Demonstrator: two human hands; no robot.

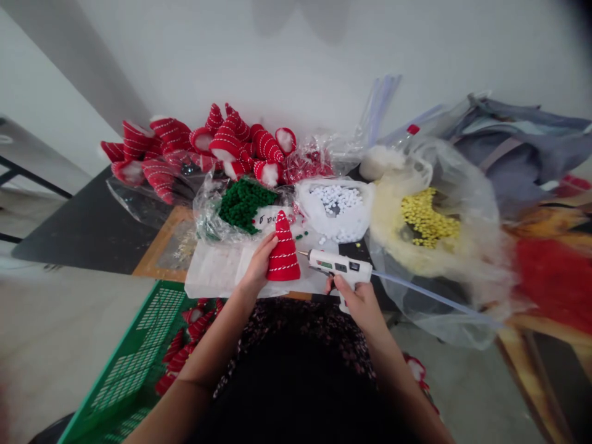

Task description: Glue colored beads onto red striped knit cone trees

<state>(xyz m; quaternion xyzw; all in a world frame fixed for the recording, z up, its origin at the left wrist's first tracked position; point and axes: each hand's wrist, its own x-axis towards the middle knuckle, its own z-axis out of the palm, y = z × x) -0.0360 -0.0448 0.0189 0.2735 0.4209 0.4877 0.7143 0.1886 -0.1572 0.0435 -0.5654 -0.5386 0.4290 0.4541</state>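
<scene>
Upright in my left hand (261, 262) is a red cone hat (283, 256) with white stitched stripes, its left side gripped by my fingers. My right hand (359, 299) is wrapped round the handle of a white glue gun (340, 264). The gun's nozzle points left and lies close to the cone's right side; whether they touch I cannot tell. A long translucent glue stick (425, 294) runs out of the gun's back to the right. Behind the cone are green pompoms (245, 202) in a clear bag and white pompoms (335, 198) in a white bag.
Red striped cones (226, 140) are piled along the wall. Yellow pompoms (428, 219) lie in a plastic bag at the right. White paper (215, 268) covers the table's front edge. A green basket (124, 351) with red cones stands below left. A grey bag (513, 160) is at the far right.
</scene>
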